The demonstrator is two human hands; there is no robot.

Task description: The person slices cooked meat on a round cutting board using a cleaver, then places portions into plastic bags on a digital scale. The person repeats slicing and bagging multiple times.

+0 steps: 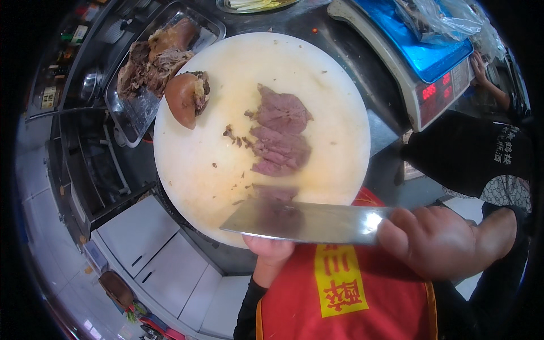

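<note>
Sliced meat: saw it on the round white board, partly behind the cleaver clamped in the right hand; couldn't tell the grip of the left hand, partly hidden; risked a cut there from any slip.

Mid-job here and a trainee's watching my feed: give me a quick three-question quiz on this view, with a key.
1. Which hand grips the cleaver?
2. Where is the scale from the round cutting board in the picture: A) upper left, B) upper right, C) lower left?
3. True or false: the cleaver partly hides the left hand.

Key: 1. The right hand; 2. B; 3. True.
</note>
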